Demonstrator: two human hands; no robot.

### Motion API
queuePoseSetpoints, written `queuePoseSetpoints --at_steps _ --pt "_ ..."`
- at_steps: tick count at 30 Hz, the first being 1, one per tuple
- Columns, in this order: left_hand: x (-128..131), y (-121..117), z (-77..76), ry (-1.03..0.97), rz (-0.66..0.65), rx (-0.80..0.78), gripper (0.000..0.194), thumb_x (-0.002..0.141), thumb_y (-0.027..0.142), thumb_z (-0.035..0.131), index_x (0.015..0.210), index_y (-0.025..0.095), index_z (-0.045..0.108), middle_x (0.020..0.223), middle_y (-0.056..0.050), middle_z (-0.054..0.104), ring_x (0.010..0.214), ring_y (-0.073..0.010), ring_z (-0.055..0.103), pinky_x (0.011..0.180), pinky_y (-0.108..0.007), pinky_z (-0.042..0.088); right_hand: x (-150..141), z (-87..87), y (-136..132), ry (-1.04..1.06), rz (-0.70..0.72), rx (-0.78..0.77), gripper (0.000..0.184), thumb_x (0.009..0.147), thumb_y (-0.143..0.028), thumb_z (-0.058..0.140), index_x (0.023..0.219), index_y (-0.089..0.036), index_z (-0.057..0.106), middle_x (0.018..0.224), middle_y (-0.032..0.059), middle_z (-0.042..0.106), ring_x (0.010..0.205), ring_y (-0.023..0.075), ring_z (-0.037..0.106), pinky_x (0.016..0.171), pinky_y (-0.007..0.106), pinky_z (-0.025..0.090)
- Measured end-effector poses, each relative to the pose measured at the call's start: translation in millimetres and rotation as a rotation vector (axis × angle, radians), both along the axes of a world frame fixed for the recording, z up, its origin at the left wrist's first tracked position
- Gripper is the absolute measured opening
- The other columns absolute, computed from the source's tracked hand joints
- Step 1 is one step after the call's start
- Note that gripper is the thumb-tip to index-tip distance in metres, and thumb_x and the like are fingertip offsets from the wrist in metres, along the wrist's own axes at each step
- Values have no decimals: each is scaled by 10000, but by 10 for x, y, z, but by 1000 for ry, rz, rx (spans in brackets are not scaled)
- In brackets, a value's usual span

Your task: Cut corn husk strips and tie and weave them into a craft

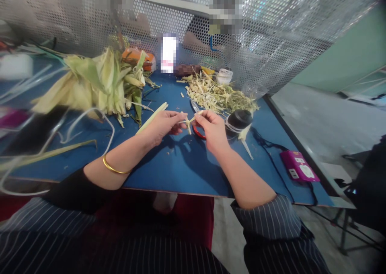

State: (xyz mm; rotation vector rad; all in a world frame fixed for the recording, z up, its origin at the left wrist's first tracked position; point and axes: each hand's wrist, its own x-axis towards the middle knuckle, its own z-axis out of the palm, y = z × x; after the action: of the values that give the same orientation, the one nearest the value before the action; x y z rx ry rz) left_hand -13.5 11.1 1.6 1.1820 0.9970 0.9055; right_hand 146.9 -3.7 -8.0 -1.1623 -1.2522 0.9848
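Observation:
Over the blue table (181, 165), my left hand (164, 126) and my right hand (212, 129) meet at the middle, both closed in a pinch. Between them runs a thin pale strip of corn husk (189, 123), with a longer green husk blade (150, 118) trailing back from the left hand. A gold bangle sits on my left wrist. Red-handled scissors (197, 131) lie on the table just under the hands.
A heap of whole corn husks (99, 83) lies at the left, a pile of shredded husk (220, 95) behind the hands. A black round container (238, 121) stands beside my right hand; a pink device (298, 166) with a black cable lies at the right edge. A perforated metal screen (271, 32) backs the table.

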Motion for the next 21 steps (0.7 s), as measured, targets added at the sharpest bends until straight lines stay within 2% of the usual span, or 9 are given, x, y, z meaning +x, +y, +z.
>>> queuePoseSetpoints --at_steps 3,7,9,12,16,21 --pt "-7 8 -12 0 -28 -19 250 681 394 729 677 149 674 649 -45 639 528 -92 530 526 -225 443 -8 14 -12 5 28 -15 159 766 -359 606 743 -215 542 690 -21 585 668 115 591 716 293 482" --pt "-2 -14 15 90 -14 111 169 686 279 699 579 155 658 543 -18 581 478 -81 475 502 -231 396 -6 42 -31 -40 29 -41 132 764 -343 614 779 -213 593 679 -22 593 651 112 581 661 274 465" --pt "3 -37 38 153 -38 172 172 690 236 664 541 154 644 505 -12 554 459 -80 455 486 -235 364 -9 56 -38 -70 51 -42 169 745 -362 642 814 -208 639 697 -13 619 647 115 572 638 271 450" --pt "9 -68 59 216 -94 202 180 684 219 643 517 152 638 489 -16 547 444 -82 443 473 -243 333 -22 51 -43 -141 106 -33 184 695 -359 692 766 -190 673 710 1 652 656 123 564 652 282 451" --pt "10 -66 56 186 -141 162 192 700 297 667 574 153 669 498 -10 538 452 -87 443 476 -245 333 -26 29 -39 -112 58 -12 115 689 -292 692 705 -183 657 660 -9 628 623 114 542 636 278 442" --pt "9 -45 30 122 -62 177 270 684 411 713 791 164 739 705 -29 663 596 -105 512 561 -237 382 -16 47 -42 37 -8 0 99 708 -275 677 723 -185 638 658 -15 601 623 111 544 649 285 449"
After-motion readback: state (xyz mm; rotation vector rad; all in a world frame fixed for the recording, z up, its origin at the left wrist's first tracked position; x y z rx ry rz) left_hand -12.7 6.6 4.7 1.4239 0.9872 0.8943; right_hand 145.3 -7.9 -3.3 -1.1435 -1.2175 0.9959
